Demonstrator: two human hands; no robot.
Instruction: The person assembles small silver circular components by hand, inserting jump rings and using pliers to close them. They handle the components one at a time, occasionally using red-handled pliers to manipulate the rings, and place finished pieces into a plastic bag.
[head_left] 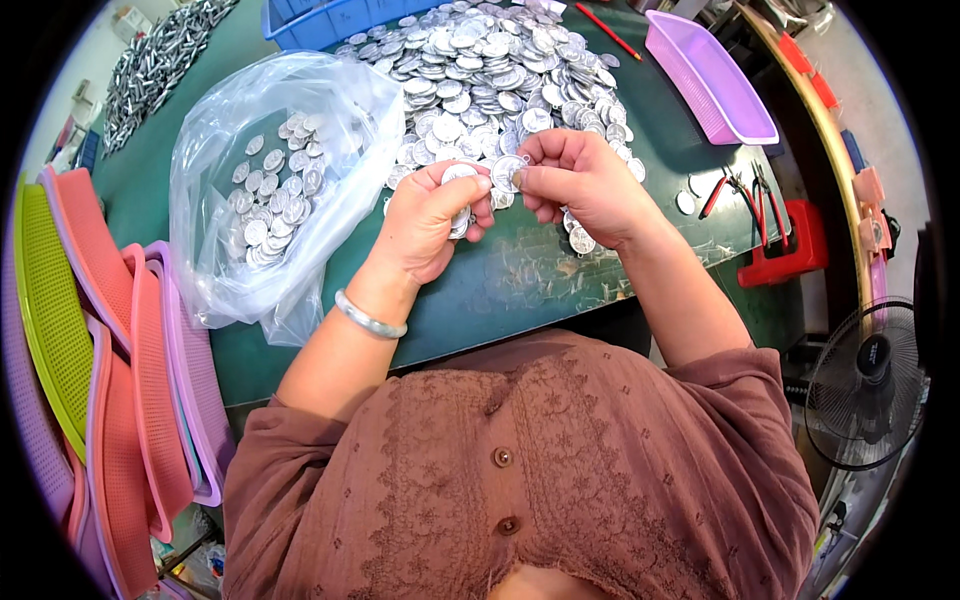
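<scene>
My left hand (430,215) is closed round a few round silver medallions (459,173), thumb lying across them. Between the fingertips of my right hand (580,185) is one silver medallion (506,174) with a small loop, its patterned face turned up. The two hands almost meet over the near edge of a large heap of similar medallions (470,75). A few more medallions (580,240) lie below my right hand. Left of my left hand stands an open clear plastic bag (350,110) with many medallions (270,215) inside.
On the green table (420,320) are a blue bin (330,22), a pile of metal pieces (165,65), a red pencil (608,30), a purple basket (712,80) and red-handled pliers (714,197). Stacked plastic baskets (125,340) stand left; a red stool (790,250) and fan (868,380) stand right.
</scene>
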